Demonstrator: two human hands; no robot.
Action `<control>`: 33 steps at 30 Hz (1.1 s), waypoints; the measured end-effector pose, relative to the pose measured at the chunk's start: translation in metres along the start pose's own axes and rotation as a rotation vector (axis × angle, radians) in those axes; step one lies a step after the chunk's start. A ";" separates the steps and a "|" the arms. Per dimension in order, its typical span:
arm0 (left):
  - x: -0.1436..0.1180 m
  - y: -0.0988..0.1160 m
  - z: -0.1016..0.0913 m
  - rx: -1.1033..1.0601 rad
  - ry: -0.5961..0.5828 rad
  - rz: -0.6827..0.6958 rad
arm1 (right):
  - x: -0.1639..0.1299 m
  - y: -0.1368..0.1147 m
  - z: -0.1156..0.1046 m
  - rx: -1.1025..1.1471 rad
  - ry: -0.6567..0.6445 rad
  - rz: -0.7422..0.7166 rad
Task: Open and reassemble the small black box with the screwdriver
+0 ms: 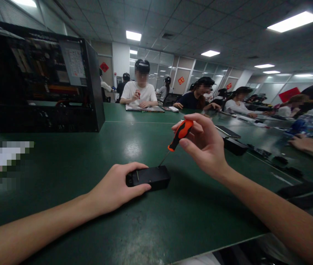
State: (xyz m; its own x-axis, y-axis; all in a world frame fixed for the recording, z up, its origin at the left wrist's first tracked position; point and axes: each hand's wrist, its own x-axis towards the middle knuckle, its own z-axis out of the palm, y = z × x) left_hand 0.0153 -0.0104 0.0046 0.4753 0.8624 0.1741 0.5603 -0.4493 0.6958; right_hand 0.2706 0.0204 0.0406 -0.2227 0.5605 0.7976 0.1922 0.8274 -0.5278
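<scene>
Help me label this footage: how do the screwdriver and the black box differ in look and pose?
The screwdriver has an orange-and-black handle and thin shaft; the black box is a dark block. The screwdriver slants tip-down in the right hand; the black box lies on the table, gripped by the left hand. Both are held.
</scene>
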 end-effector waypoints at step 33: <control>0.002 0.003 0.000 0.066 -0.014 0.040 | -0.006 0.004 0.002 -0.003 -0.094 0.056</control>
State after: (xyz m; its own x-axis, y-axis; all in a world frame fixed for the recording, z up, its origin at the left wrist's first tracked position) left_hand 0.0182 -0.0106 0.0070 0.5071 0.8405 0.1909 0.5838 -0.4979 0.6413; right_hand 0.2705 0.0206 0.0327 -0.2999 0.6067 0.7362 0.2099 0.7948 -0.5695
